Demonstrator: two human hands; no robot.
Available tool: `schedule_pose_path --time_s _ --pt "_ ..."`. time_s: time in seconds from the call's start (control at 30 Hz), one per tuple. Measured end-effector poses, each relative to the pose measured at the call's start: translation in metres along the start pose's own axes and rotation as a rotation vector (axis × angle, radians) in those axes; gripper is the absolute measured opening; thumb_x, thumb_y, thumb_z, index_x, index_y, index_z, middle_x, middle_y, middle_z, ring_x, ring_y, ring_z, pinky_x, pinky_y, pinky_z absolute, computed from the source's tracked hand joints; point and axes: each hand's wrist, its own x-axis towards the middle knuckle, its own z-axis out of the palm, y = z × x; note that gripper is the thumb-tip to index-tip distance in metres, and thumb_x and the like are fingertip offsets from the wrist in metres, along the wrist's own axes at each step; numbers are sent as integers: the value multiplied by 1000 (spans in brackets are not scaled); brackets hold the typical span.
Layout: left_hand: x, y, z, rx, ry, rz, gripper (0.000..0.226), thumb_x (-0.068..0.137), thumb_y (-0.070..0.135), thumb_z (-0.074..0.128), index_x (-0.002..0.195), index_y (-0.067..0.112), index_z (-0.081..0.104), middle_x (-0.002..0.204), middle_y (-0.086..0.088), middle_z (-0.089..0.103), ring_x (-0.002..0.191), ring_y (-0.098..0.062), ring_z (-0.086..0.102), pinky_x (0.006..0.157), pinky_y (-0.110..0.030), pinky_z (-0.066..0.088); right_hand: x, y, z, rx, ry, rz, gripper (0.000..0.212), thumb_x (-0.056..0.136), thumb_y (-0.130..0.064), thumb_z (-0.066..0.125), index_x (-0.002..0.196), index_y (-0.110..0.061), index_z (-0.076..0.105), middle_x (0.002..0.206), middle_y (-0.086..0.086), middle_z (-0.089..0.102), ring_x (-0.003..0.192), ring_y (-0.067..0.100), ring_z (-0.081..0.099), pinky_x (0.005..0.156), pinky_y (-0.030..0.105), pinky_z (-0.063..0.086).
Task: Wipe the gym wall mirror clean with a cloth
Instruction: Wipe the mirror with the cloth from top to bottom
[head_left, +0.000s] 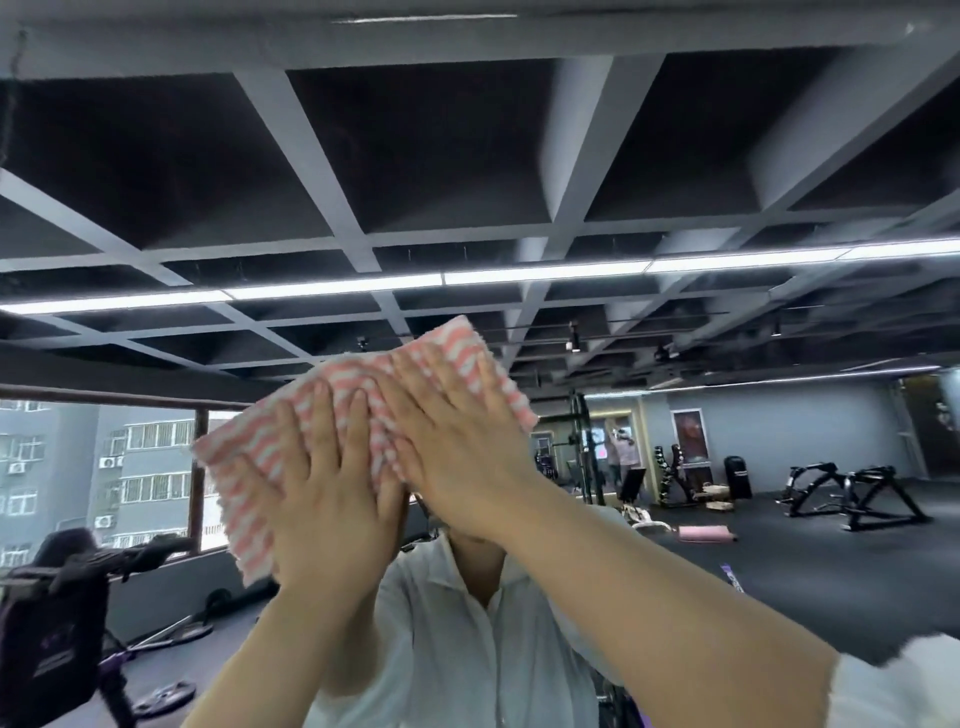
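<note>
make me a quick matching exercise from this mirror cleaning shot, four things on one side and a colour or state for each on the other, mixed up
Things:
1. cloth
2. left hand
3. light strip
4. mat

Descriptions:
A. lit, runs across the ceiling reflection
B. pink and white stripes
C. pink, lies on the dark floor
D. fingers straight, pressed flat on the cloth

Pairs: 1-B, 2-D, 3-A, 4-C

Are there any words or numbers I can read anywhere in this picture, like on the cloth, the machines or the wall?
None can be read.
The pink-and-white striped cloth has only stripes, no words.
The dark machine at lower left shows faint purple marks, too blurred to read.
The framed poster on the far wall is too small to read.
The purple strip on the floor has pale marks, also too blurred.
</note>
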Motion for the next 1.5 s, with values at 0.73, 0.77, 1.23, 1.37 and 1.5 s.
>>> schedule_pose_path --time_s 0.73,0.77,1.23,1.37,1.5 --pt "82 152 -6 158 -216 653 62 94 58 5 150 35 -11 157 5 -22 143 -27 -23 105 -65 -21 -53 147 -15 34 132 746 83 78 -59 -11 152 -22 -15 159 5 -19 145 31 -19 113 54 -12" --pt "89 144 -9 172 -205 632 62 95 59 7 149 36 -12 157 5 -23 143 -27 -23 105 -66 -20 -43 144 -18 40 133 727 82 79 -61 -12 151 -23 -16 159 4 -20 145 31 -20 113 55 -12" --pt "74 54 -8 156 -72 282 67 82 58 -5 143 34 -17 155 1 -18 145 -31 -15 108 -67 -10 -1 63 -6 43 90 332 58 87 -57 -15 135 -31 -33 145 -4 -37 138 24 -34 114 52 -17" --pt "52 80 5 81 -10 353 60 90 50 23 146 28 18 153 -5 11 142 -35 12 106 -66 -2 -34 79 7 7 78 342 60 82 -54 -18 134 -31 -36 142 -8 -41 126 12 -47 111 47 -25" --pt "54 132 7 127 -116 465 65 81 60 -10 141 36 -23 148 0 -31 140 -32 -26 100 -67 -20 -68 127 3 -21 75 523 59 79 -56 -21 125 -31 -49 144 -4 -42 139 25 -34 111 51 -20"
